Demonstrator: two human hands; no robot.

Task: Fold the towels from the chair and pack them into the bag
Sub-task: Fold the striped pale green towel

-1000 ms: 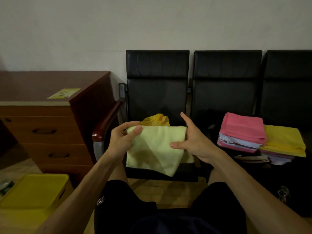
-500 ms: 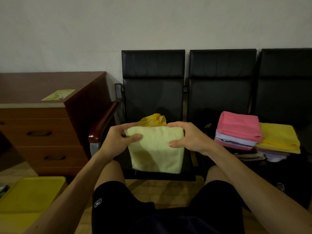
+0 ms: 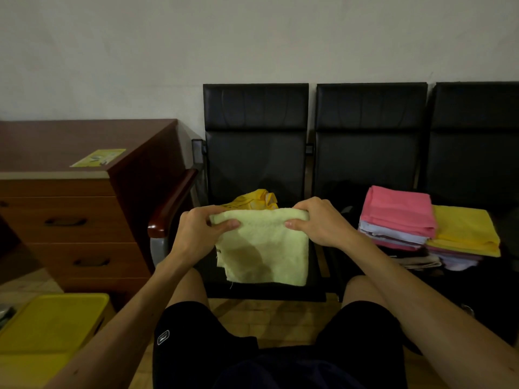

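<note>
A pale yellow towel (image 3: 262,254), folded into a rough square, hangs in front of the left black chair (image 3: 255,153). My left hand (image 3: 203,230) pinches its top left corner and my right hand (image 3: 320,221) grips its top right corner. Behind the towel, on the chair seat, sits a crumpled yellow bag (image 3: 252,200), mostly hidden. On the chairs to the right lie a folded pink towel (image 3: 398,210) on a stack of pale cloths and a folded yellow towel (image 3: 466,230) on another stack.
A brown wooden desk with drawers (image 3: 73,211) stands at the left, with a yellow sticker on top. A yellow box (image 3: 47,324) sits on the floor at the lower left. My knees in black shorts fill the bottom. A white wall stands behind.
My right hand has closed onto the towel's top right corner. The hanging triangular flap has been folded in, so the towel is now a neat square.
</note>
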